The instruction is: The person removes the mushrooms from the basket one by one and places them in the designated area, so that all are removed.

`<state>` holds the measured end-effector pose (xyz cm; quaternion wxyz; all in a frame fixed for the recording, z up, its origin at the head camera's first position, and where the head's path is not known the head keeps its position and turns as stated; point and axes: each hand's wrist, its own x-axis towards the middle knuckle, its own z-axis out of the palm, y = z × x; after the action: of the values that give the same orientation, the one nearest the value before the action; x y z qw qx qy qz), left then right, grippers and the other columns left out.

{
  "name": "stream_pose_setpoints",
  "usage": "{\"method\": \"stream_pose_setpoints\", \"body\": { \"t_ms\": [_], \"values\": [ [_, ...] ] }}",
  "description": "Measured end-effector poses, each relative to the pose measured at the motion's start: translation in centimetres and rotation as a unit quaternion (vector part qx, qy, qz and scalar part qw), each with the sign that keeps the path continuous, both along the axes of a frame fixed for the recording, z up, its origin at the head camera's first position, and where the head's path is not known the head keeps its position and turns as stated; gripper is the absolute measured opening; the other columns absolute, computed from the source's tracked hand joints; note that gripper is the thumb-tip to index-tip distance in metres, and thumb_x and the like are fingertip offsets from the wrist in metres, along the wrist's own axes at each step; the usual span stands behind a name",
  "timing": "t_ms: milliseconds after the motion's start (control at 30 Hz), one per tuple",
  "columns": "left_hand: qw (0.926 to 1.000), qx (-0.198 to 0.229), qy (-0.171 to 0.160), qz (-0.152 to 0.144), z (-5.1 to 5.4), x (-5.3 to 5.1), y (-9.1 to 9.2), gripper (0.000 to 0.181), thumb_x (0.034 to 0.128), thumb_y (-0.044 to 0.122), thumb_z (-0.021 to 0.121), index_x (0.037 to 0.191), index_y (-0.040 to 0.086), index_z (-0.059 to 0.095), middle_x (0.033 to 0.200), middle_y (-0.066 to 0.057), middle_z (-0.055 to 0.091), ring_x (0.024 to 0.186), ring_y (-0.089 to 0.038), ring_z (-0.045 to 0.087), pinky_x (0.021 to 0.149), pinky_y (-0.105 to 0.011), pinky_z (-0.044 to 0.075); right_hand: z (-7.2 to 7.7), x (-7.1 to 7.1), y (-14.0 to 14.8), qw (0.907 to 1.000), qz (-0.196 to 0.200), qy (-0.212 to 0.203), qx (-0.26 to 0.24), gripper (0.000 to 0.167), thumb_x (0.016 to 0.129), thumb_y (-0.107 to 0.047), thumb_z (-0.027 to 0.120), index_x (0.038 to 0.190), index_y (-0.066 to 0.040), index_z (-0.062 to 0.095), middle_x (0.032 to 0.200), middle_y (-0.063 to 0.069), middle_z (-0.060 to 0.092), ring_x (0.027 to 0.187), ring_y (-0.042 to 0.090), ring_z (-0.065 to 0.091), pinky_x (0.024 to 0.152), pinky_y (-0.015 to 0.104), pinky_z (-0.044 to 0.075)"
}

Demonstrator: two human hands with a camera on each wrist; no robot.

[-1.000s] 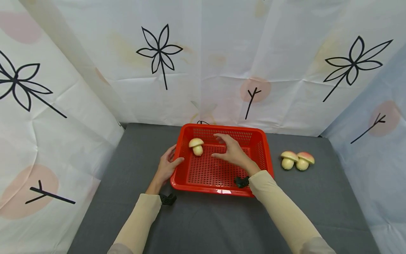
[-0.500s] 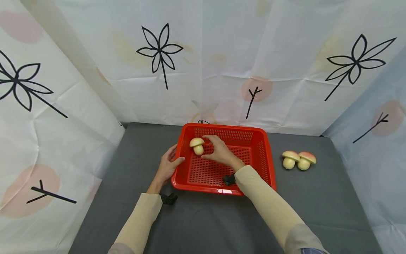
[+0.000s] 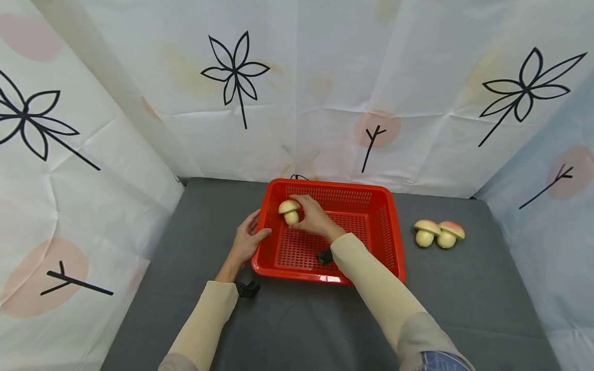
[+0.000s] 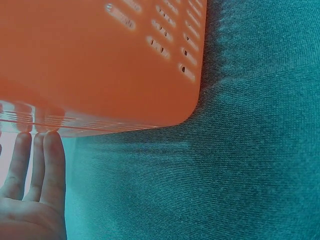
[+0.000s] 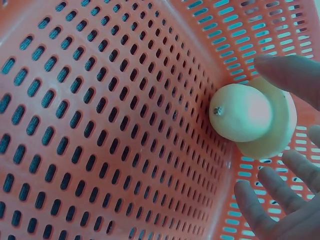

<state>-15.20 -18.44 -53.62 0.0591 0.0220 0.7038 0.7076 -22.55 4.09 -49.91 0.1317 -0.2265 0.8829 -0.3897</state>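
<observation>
A toy mushroom (image 3: 290,211) with a pale yellow cap and bulbous stem sits in the left part of a red perforated basket (image 3: 325,279). My right hand (image 3: 312,215) reaches into the basket beside this mushroom, thumb and fingers spread around it. In the right wrist view, the mushroom (image 5: 242,113) lies between the thumb and the fingers (image 5: 252,205); firm contact cannot be made out. My left hand (image 3: 243,241) is at the basket's left side. Its straight fingertips touch the outer wall (image 4: 100,75) in the left wrist view.
Two more toy mushrooms (image 3: 438,234) with pinkish-yellow caps stand side by side on the grey cloth (image 3: 445,293), right of the basket. White patterned curtains (image 3: 297,93) close off the back and both sides. A dark strap device (image 3: 248,289) is at my left wrist.
My right hand has moved left inside the basket, from near its middle to the mushroom. The left hand stays at the basket's left side, and the mushroom has not visibly moved.
</observation>
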Motion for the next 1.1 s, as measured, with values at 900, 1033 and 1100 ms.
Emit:
{"method": "stream_pose_setpoints", "body": {
  "t_ms": [900, 1033, 1100],
  "values": [
    [1.0000, -0.004, 0.001, -0.002, -0.1, 0.1, 0.1, 0.067, 0.0993, 0.006, 0.064, 0.158, 0.007, 0.033, 0.150, -0.024, 0.045, 0.131, -0.044, 0.051, 0.100, -0.056, 0.050, -1.2, 0.9, -0.8, 0.9974, 0.020, -0.005, 0.069, 0.087, 0.083, -0.016, 0.086, 0.157, -0.013, 0.039, 0.143, 0.014, 0.043, 0.123, 0.032, 0.047, 0.099, 0.048, 0.050],
    [1.0000, -0.008, -0.003, 0.001, -0.1, 0.1, 0.1, 0.068, 0.0993, 0.007, 0.065, 0.158, 0.007, 0.033, 0.150, -0.024, 0.045, 0.131, -0.044, 0.052, 0.099, -0.054, 0.051, -1.3, 0.7, -1.0, 0.9971, 0.006, 0.001, 0.076, 0.087, 0.084, -0.019, 0.085, 0.157, -0.014, 0.038, 0.141, 0.014, 0.045, 0.122, 0.031, 0.049, 0.098, 0.049, 0.050],
    [1.0000, -0.008, -0.004, 0.001, 0.0, 0.1, 0.1, 0.067, 0.0992, 0.007, 0.065, 0.158, 0.007, 0.033, 0.150, -0.024, 0.046, 0.130, -0.044, 0.052, 0.098, -0.054, 0.052, -1.4, 0.7, -1.1, 0.9968, 0.000, 0.005, 0.080, 0.087, 0.085, -0.021, 0.085, 0.157, -0.013, 0.038, 0.141, 0.014, 0.046, 0.122, 0.032, 0.050, 0.097, 0.050, 0.051]
  ]
}}
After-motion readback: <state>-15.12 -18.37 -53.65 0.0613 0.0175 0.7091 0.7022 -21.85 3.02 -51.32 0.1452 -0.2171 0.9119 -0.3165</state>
